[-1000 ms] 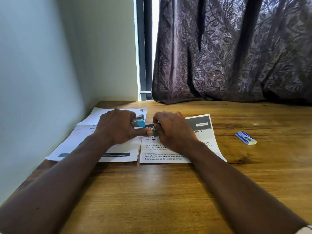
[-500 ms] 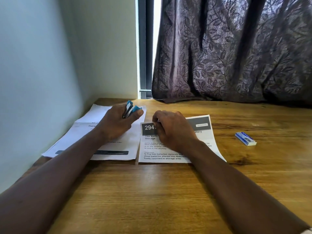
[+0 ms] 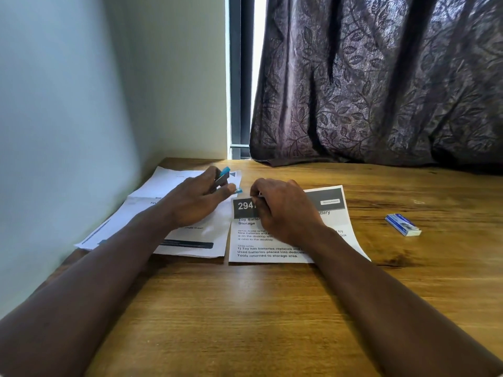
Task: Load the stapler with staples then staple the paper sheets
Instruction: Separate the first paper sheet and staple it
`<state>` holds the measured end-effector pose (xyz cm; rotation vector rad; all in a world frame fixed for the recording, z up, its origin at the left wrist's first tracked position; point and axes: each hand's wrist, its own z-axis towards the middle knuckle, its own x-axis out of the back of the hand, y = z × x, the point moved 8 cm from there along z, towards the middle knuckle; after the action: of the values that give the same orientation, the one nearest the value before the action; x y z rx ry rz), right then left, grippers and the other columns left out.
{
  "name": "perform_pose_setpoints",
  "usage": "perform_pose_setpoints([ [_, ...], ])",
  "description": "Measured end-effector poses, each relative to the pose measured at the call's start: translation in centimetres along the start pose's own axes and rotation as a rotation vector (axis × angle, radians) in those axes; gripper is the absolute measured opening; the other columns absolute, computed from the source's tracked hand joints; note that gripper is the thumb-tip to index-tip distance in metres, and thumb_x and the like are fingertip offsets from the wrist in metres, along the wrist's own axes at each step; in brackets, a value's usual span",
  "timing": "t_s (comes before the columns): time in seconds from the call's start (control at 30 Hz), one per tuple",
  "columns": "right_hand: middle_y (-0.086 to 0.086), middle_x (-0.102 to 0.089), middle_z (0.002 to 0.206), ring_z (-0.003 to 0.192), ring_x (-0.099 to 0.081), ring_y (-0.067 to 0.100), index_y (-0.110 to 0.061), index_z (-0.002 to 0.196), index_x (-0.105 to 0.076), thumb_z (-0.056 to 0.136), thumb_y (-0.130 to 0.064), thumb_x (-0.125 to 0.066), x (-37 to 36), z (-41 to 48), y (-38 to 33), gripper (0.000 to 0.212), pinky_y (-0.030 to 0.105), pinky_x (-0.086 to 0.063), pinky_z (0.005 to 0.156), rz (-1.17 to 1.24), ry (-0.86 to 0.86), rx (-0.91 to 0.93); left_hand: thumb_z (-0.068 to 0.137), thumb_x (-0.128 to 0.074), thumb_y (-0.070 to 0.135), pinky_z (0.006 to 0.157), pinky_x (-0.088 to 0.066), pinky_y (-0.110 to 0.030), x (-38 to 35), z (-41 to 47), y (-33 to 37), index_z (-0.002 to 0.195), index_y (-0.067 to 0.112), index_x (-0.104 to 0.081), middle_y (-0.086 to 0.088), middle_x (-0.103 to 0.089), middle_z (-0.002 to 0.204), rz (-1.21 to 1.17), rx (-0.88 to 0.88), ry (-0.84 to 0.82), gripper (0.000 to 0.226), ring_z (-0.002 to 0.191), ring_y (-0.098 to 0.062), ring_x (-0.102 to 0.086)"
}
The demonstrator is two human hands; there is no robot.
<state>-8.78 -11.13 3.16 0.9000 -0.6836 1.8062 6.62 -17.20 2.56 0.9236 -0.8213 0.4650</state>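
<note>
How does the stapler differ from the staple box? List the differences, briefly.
The stapler is gripped in the left hand, over the papers; the staple box lies untouched on the table, off to the right. The stapler shows blue and grey parts; the staple box is blue and white. Both carry blue.

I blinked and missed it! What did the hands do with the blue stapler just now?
The left hand pulled the stapler off the corner of the printed sheet, leftward and back over the other sheets, still gripping it. The right hand stayed holding the printed sheet; the staple box did not move.
</note>
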Motion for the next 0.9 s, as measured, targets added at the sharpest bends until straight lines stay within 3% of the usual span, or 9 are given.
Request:
perform_pose_setpoints([
  [0.17,-0.001,-0.067,0.098,0.089,-0.059,0.022,-0.023,0.103,-0.057,0.099,-0.026,-0.049,0.0,-0.1,0.0,0.01,0.042,-0.042,0.089,0.004,-0.014,0.0,0.1,-0.061,0.035,0.064,-0.046,-0.036,0.0,-0.7,1.3,0.087,0.027,-0.043,0.013,-0.057,0.074,0.062,-0.103,0.005,0.023,0.068,-0.019,-0.055],
  [0.23,-0.001,-0.067,0.098,0.089,-0.06,0.023,-0.022,0.102,-0.057,0.098,-0.025,-0.05,0.1,-0.1,0.0,0.009,0.042,-0.041,0.088,0.004,-0.01,0.001,0.102,-0.058,0.029,0.071,-0.055,-0.04,0.1,-0.8,1.2,0.094,0.023,-0.047,0.013,-0.068,0.079,0.044,-0.106,0.009,0.015,0.071,-0.017,-0.066],
  [0.33,-0.001,-0.067,0.099,0.09,-0.059,0.023,-0.022,0.103,-0.057,0.098,-0.025,-0.05,0.1,-0.1,0.0,0.009,0.042,-0.041,0.088,0.008,-0.009,0.002,0.106,-0.051,0.027,0.075,-0.058,-0.042,0.0,-0.6,1.1,0.105,0.02,-0.047,0.008,-0.073,0.086,0.093,-0.097,0.001,0.008,0.071,-0.012,-0.068],
  [0.43,-0.001,-0.067,0.099,0.09,-0.059,0.023,-0.023,0.103,-0.057,0.098,-0.026,-0.049,0.1,-0.1,0.0,0.01,0.042,-0.041,0.089,0.005,-0.012,0.001,0.104,-0.053,0.03,0.058,-0.042,-0.023,0.0,-0.5,1.7,0.104,0.025,-0.038,0.0,-0.069,0.094,0.19,-0.122,0.019,0.016,0.066,-0.012,-0.056],
  [0.5,0.0,-0.067,0.099,0.09,-0.059,0.023,-0.023,0.103,-0.056,0.097,-0.027,-0.05,0.1,0.0,0.0,0.01,0.041,-0.041,0.089,0.002,-0.01,0.001,0.101,-0.058,0.03,0.055,-0.031,-0.016,-0.1,-0.4,2.2,0.105,0.025,-0.038,-0.008,-0.069,0.101,0.242,-0.145,0.027,0.021,0.067,-0.013,-0.048],
  [0.63,-0.001,-0.067,0.099,0.089,-0.059,0.021,-0.023,0.104,-0.057,0.095,-0.027,-0.053,0.2,-0.1,-0.1,0.01,0.041,-0.042,0.089,-0.001,-0.004,0.0,0.096,-0.067,0.029,0.062,-0.035,-0.024,-0.5,-0.3,2.6,0.115,0.017,-0.052,-0.01,-0.07,0.112,0.312,-0.162,0.025,0.028,0.081,-0.016,-0.051],
  [0.77,-0.002,-0.067,0.101,0.091,-0.058,0.02,-0.024,0.105,-0.058,0.096,-0.028,-0.054,0.3,-0.1,-0.1,0.011,0.042,-0.042,0.092,-0.008,-0.011,-0.001,0.091,-0.074,0.025,0.059,-0.038,-0.021,0.0,-0.3,2.4,0.095,0.025,-0.048,-0.001,-0.066,0.1,0.348,-0.184,0.053,0.026,0.08,-0.018,-0.055],
  [0.9,-0.002,-0.067,0.102,0.092,-0.058,0.02,-0.023,0.106,-0.057,0.097,-0.028,-0.053,0.3,-0.1,-0.2,0.011,0.041,-0.041,0.093,-0.01,-0.008,0.003,0.085,-0.079,0.017,0.069,-0.056,-0.035,0.3,-0.5,2.5,0.094,0.027,-0.048,0.001,-0.063,0.099,0.376,-0.224,0.04,0.034,0.085,-0.021,-0.062],
])
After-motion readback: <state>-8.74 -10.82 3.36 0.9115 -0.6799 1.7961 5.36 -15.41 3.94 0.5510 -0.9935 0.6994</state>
